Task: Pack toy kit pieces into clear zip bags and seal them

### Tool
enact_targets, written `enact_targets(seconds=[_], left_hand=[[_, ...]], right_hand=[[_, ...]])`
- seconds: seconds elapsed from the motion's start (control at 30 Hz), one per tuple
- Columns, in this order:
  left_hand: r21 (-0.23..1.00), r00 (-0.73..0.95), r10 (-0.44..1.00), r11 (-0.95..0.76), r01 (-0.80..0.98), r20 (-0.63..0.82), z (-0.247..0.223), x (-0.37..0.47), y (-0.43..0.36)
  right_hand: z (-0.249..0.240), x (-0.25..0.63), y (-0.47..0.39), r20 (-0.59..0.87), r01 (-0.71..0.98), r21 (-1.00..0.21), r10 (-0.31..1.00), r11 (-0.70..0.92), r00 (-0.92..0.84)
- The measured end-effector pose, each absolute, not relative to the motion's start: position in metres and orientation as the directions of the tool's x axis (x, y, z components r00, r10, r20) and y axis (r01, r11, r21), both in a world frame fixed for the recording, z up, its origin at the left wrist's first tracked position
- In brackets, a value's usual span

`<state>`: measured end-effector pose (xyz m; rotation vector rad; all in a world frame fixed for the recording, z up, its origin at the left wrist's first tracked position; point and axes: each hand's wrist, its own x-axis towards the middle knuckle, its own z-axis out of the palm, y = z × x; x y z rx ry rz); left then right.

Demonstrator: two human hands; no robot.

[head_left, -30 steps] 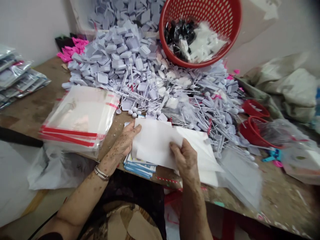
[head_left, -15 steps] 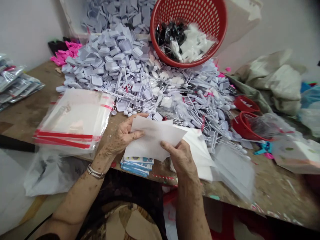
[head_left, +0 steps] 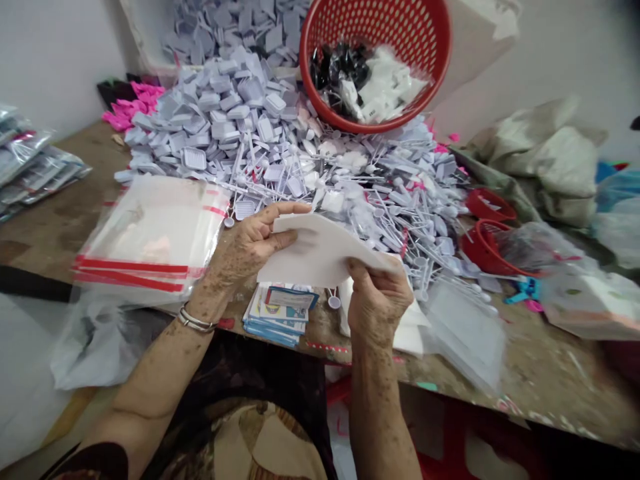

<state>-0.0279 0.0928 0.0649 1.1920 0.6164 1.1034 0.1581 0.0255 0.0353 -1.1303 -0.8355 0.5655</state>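
A thin white sheet [head_left: 320,257], paper-like, is stretched between my hands above the table. My left hand [head_left: 250,250] pinches its left edge, thumb in front and index finger stretched along the top. On the right side, my right hand [head_left: 377,293] grips the sheet with the thumb over the front. Just below lies a stack of printed blue-and-white cards [head_left: 277,317]. Partly behind my right hand is a pile of white sheets [head_left: 413,327]. A small pale spoon-like piece [head_left: 334,302] rests between cards and pile.
Heaped pale lilac plastic pieces [head_left: 215,113] cover the back of the table, with thin sticks in front. A red basket [head_left: 443,67] holds black and white packets. Clear bags with red strips [head_left: 145,227] lie left; clear sleeves [head_left: 465,330] and small red baskets [head_left: 493,250] lie right.
Both hands have lifted the white sheet up, and my right hand has moved right, its grip turned. The sheet now bends, and more of the card stack and the spoon-like piece show beneath.
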Motion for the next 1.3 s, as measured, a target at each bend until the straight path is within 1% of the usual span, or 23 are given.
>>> enact_targets(seconds=[0.1, 0.17, 0.3, 0.4, 0.47, 0.6, 0.67, 0.7, 0.77, 0.8, 0.83, 0.87, 0.93, 0.97, 1.03, 1.1, 1.2, 1.27, 1.3], left_hand=[[0.948, 0.411, 0.893, -0.049, -0.313, 0.182, 0.06, -0.027, 0.097], [0.959, 0.423, 0.891, -0.047, -0.28, 0.167, 0.054, -0.028, 0.099], [0.974, 0.43, 0.892, -0.044, -0.221, 0.137, 0.038, -0.035, 0.099], [0.993, 0.403, 0.908, -0.097, -0.068, 0.116, 0.023, -0.039, 0.098], [0.99, 0.349, 0.93, -0.138, 0.035, 0.118, 0.014, -0.039, 0.099], [0.978, 0.291, 0.947, -0.177, 0.113, 0.138, 0.003, -0.037, 0.099], [0.951, 0.2, 0.957, -0.248, 0.184, 0.211, 0.003, -0.037, 0.089], [0.921, 0.112, 0.954, -0.299, 0.25, 0.279, 0.003, -0.037, 0.081], [0.806, -0.067, 0.875, -0.409, 0.427, 0.479, 0.002, -0.039, 0.058], [0.715, -0.101, 0.798, -0.466, 0.522, 0.594, 0.001, -0.041, 0.045], [0.605, -0.063, 0.718, -0.532, 0.592, 0.694, -0.002, -0.041, 0.031], [0.502, 0.007, 0.653, -0.589, 0.634, 0.757, -0.005, -0.042, 0.019], [0.34, 0.168, 0.591, -0.648, 0.682, 0.789, -0.012, -0.039, -0.001], [0.29, 0.23, 0.581, -0.663, 0.69, 0.781, -0.015, -0.037, -0.007], [0.237, 0.323, 0.588, -0.68, 0.694, 0.742, -0.02, -0.032, -0.011], [0.216, 0.405, 0.622, -0.685, 0.696, 0.67, -0.023, -0.028, -0.006], [0.199, 0.517, 0.699, -0.67, 0.715, 0.494, -0.022, -0.026, 0.004], [0.179, 0.569, 0.73, -0.661, 0.729, 0.379, -0.019, -0.027, 0.009], [0.156, 0.593, 0.731, -0.665, 0.731, 0.337, -0.018, -0.028, 0.01]], right_hand=[[0.034, 0.162, 0.027, 0.179, -0.05, -0.972, 0.855, 0.232, 0.486], [0.032, 0.162, 0.027, 0.127, -0.039, -0.986, 0.876, 0.163, 0.465], [0.026, 0.161, 0.027, 0.13, -0.026, -0.986, 0.861, 0.164, 0.492], [0.019, 0.162, 0.026, 0.122, -0.03, -0.988, 0.873, 0.154, 0.473], [0.014, 0.164, 0.025, 0.105, 0.025, -0.994, 0.894, 0.105, 0.435], [0.007, 0.167, 0.022, 0.086, 0.257, -0.966, 0.935, -0.006, 0.345], [0.005, 0.168, 0.02, 0.121, 0.37, -0.929, 0.93, -0.017, 0.347], [0.005, 0.169, 0.018, 0.14, 0.415, -0.91, 0.927, -0.018, 0.347], [0.004, 0.171, 0.016, 0.149, 0.476, -0.879, 0.932, -0.027, 0.329], [0.004, 0.172, 0.015, 0.136, 0.496, -0.867, 0.94, -0.04, 0.314], [0.004, 0.173, 0.014, 0.117, 0.512, -0.857, 0.947, -0.056, 0.3], [0.003, 0.173, 0.013, 0.096, 0.523, -0.85, 0.953, -0.072, 0.287], [0.002, 0.172, 0.012, 0.071, 0.533, -0.842, 0.961, -0.087, 0.269], [0.001, 0.171, 0.012, 0.064, 0.533, -0.842, 0.963, -0.088, 0.261], [-0.002, 0.169, 0.012, 0.061, 0.535, -0.841, 0.966, -0.086, 0.25], [-0.005, 0.167, 0.013, 0.065, 0.559, -0.825, 0.968, -0.084, 0.241], [-0.009, 0.163, 0.013, 0.096, 0.64, -0.764, 0.966, -0.084, 0.242], [-0.011, 0.158, 0.01, 0.164, 0.705, -0.708, 0.96, -0.045, 0.226], [-0.011, 0.155, 0.007, 0.224, 0.74, -0.673, 0.95, -0.012, 0.219]])
